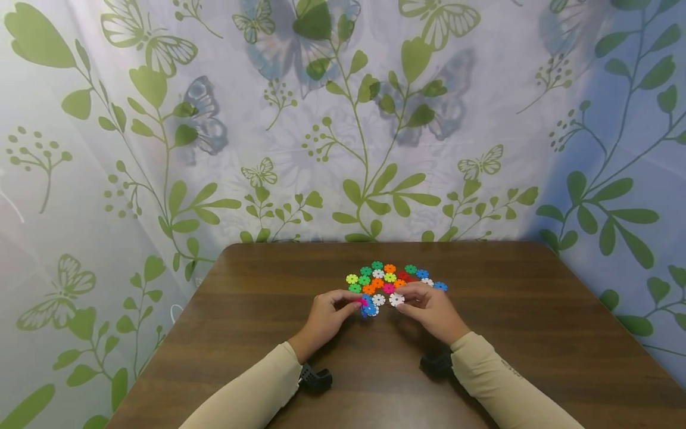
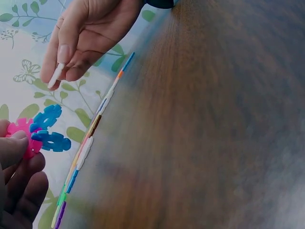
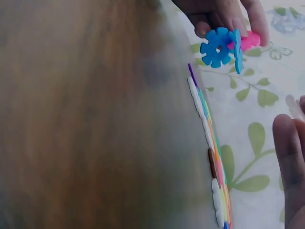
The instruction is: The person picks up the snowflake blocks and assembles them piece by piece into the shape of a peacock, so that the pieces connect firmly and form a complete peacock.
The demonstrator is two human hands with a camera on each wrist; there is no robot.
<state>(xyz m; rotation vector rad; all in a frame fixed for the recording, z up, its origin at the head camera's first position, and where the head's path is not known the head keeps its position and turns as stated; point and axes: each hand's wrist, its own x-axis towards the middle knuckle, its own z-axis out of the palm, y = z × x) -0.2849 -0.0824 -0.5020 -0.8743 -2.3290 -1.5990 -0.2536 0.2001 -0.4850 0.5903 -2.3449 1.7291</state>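
Observation:
My left hand [image 1: 326,317] pinches a pink notched plastic disc [image 2: 25,132] between thumb and finger. Two blue snowflake discs, an upper one [image 2: 46,117] and a lower one [image 2: 58,142], are slotted into the pink one and stick out at angles. Across from it, my right hand [image 1: 436,313] holds a white snowflake disc [image 1: 396,300] by its edge, tilted toward the left hand. In the left wrist view this white disc shows edge-on under the thumb. Both hands are raised over the table, a short gap between them.
Several loose discs lie flat beyond the hands, among them a yellow one [image 1: 351,279], an orange one [image 1: 390,269] and a blue one [image 1: 440,286]. The brown wooden table [image 1: 268,274] ends at a patterned curtain [image 1: 300,179]. Black wrist devices sit under both sleeves.

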